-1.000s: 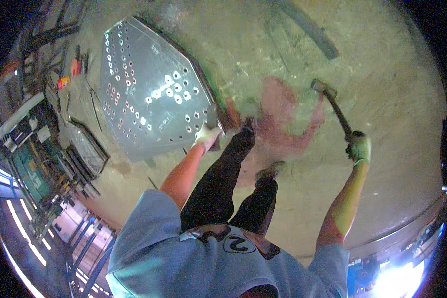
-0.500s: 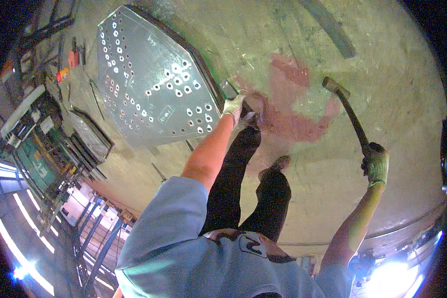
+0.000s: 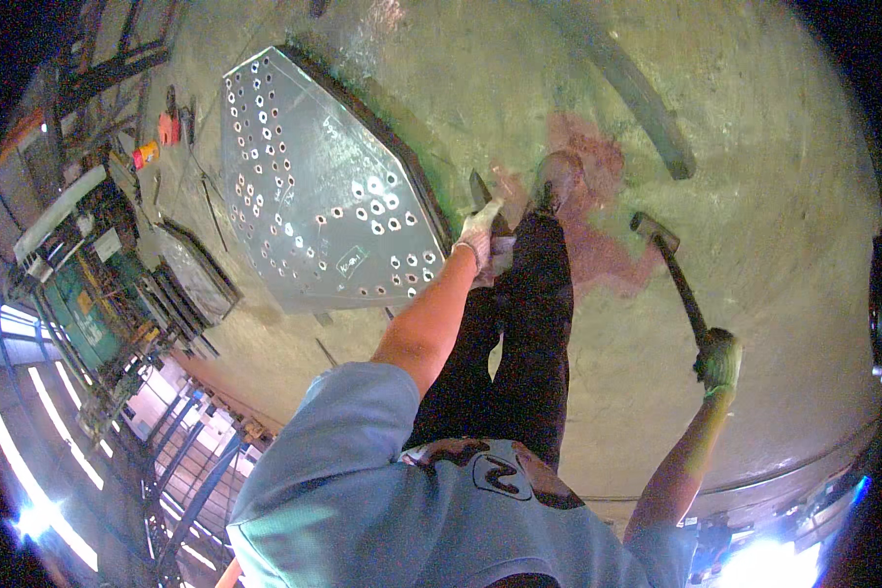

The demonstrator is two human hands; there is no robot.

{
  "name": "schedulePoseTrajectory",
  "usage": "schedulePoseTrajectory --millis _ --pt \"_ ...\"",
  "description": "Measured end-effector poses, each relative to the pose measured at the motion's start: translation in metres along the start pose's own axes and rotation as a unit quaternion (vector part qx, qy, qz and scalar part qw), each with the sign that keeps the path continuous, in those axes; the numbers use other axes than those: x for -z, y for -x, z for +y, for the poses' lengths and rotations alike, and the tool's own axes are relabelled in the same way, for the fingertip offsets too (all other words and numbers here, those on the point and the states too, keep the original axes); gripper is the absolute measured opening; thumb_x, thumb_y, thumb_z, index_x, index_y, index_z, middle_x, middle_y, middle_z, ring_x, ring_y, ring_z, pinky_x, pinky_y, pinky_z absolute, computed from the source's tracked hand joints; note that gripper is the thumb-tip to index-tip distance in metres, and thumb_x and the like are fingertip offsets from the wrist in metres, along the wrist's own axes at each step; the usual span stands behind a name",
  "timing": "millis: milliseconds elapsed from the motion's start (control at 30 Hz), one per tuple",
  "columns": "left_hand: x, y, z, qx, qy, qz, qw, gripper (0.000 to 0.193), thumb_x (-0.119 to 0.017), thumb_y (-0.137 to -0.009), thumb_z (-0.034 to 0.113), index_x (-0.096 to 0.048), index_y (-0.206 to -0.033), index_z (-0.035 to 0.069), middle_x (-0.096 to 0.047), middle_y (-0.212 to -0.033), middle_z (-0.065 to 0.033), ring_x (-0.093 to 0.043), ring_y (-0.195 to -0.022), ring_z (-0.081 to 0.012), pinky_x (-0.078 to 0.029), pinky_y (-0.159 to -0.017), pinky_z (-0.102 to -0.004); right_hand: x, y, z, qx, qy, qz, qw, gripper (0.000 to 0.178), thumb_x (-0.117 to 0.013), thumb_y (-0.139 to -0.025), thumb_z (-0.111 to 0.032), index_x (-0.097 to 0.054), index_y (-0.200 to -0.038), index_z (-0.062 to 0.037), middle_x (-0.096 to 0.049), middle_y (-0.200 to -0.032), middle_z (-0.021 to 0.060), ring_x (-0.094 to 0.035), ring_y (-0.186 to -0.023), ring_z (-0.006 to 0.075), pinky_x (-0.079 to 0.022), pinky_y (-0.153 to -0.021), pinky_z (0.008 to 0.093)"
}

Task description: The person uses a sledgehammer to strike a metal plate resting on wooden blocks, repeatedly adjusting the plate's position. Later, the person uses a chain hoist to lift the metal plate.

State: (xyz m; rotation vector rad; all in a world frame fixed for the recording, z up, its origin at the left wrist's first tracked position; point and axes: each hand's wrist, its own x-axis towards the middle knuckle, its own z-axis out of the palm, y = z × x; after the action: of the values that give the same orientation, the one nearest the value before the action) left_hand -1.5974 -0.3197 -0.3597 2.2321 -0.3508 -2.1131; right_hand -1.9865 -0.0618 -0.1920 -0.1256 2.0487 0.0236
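Observation:
My right hand [image 3: 721,363], in a pale work glove, is closed round the dark handle of a sledgehammer [image 3: 681,284]. The hammer's block-shaped head [image 3: 655,233] is at the far end, over the floor. My left hand [image 3: 477,238], also gloved, grips a grey metal piece [image 3: 501,257] in front of my left leg. One dark pointed end shows beyond my fingers; the piece's exact kind is unclear. Just left of that hand lies a large many-sided steel plate [image 3: 314,196] with several holes, many ringed in white.
A dark metal strip [image 3: 647,98] lies on the floor at the far right. Thin rods [image 3: 212,211] and orange-red tools [image 3: 169,129] lie left of the plate. Further left are stacked plates [image 3: 191,269] and a green machine [image 3: 88,309]. A reddish patch [image 3: 598,255] marks the floor.
My legs have shifted, with one foot now forward onto the reddish patch. The plate appears lower and further right. Both hands keep their holds; the metal piece has turned in my left hand.

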Motion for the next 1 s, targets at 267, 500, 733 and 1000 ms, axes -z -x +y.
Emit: schedulePoseTrajectory --millis 267,500,733,1000 --pt "-0.023 -0.063 0.05 0.045 0.075 0.069 0.994 0.049 -0.053 -0.09 0.049 -0.066 -0.109 0.005 -0.067 -0.101 -0.0081 -0.065 -0.082 -0.0225 -0.055 -0.071 -0.0363 0.002 0.007 -0.018 -0.093 -0.136 0.0 0.986 0.015 -0.056 -0.089 -0.016 -0.057 -0.076 -0.0079 -0.046 -0.051 -0.0008 -0.045 -0.037 0.0115 -0.032 -0.032 0.0274" --pt "0.047 -0.169 0.043 0.089 0.034 0.145 0.985 0.058 -0.052 -0.089 0.055 -0.065 -0.113 0.004 -0.067 -0.105 -0.0082 -0.063 -0.089 -0.0204 -0.053 -0.074 -0.038 0.002 -0.007 -0.005 -0.149 -0.101 0.017 0.984 0.016 -0.06 -0.09 -0.02 -0.063 -0.101 -0.0091 -0.05 -0.058 0.0003 -0.047 -0.038 0.0107 -0.035 -0.03 0.0256" --pt "0.107 -0.238 0.06 0.021 0.173 0.122 0.977 0.06 -0.044 -0.094 0.055 -0.06 -0.12 0.004 -0.067 -0.106 -0.008 -0.062 -0.085 -0.0254 -0.052 -0.07 -0.0438 -0.015 -0.004 0.0 -0.176 -0.036 -0.012 0.984 0.011 -0.056 -0.091 -0.014 -0.063 -0.095 -0.007 -0.051 -0.06 -0.0002 -0.047 -0.04 0.0099 -0.035 -0.033 0.0258" --pt "0.117 -0.281 0.099 0.093 0.111 0.257 0.955 0.055 -0.043 -0.094 0.052 -0.058 -0.126 0.01 -0.063 -0.124 -0.009 -0.061 -0.108 -0.0249 -0.046 -0.095 -0.043 -0.05 0.013 0.045 -0.255 -0.029 -0.001 0.966 0.021 -0.052 -0.095 -0.023 -0.062 -0.084 -0.0086 -0.05 -0.06 -0.0013 -0.05 -0.044 0.0095 -0.038 -0.036 0.0281"
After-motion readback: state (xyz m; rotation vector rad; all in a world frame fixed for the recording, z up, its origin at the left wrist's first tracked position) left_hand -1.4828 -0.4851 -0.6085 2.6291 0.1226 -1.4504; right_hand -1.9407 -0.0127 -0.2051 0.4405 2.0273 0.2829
